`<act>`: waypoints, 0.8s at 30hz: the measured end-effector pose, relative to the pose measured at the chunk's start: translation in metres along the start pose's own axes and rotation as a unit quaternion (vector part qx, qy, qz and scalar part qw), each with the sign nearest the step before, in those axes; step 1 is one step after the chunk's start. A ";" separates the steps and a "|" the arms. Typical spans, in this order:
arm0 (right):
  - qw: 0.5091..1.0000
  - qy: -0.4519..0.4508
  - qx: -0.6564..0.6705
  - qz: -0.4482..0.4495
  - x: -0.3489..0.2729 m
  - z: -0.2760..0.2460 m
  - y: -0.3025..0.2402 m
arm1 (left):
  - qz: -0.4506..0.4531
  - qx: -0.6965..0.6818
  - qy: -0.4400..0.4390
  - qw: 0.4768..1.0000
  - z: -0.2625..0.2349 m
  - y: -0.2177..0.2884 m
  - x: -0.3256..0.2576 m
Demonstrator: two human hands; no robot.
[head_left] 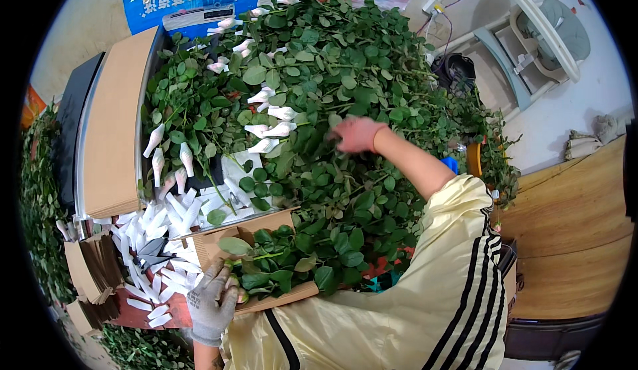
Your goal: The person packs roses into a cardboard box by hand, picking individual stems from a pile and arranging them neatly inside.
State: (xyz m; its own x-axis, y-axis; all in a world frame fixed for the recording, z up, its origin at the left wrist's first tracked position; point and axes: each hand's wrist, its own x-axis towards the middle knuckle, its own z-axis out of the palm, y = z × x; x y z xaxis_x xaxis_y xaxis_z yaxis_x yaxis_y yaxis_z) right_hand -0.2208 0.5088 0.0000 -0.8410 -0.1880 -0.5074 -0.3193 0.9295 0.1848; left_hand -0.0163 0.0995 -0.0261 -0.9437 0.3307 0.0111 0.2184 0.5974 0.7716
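My left hand (211,301), in a grey work glove, has its fingers curled over the heads of leafy rose stems (286,280). These stems lie on a strip of corrugated cardboard (286,298) close to my body; a greenish-pink bud shows beside the fingers. My right hand (359,134), in a pink glove, reaches out over the large heap of green rose stems (332,57). Its fingers are smeared by motion among the dark leaves, so what they touch is hidden. Left of it lie several roses with white mesh sleeves (279,129) on their heads.
Loose white sleeves (159,220) are strewn at the left, near stacked folded cardboard (93,267). A tall cardboard sheet (116,124) stands along the left side. A high chair (548,41) and a wooden panel (571,230) are at the right.
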 end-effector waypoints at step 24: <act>0.821 0.529 -0.097 0.191 -0.021 -0.087 0.099 | -0.043 -0.016 -0.023 0.999 -0.001 0.009 -0.003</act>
State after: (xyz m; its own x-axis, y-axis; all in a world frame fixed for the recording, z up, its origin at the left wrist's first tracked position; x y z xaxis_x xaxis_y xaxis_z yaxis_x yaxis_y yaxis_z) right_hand -0.2723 0.5769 0.1023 -0.7721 -0.1609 0.6148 0.0786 0.9358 0.3437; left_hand -0.0119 0.1026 -0.0185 -0.9463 0.3122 -0.0843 0.1283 0.6018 0.7882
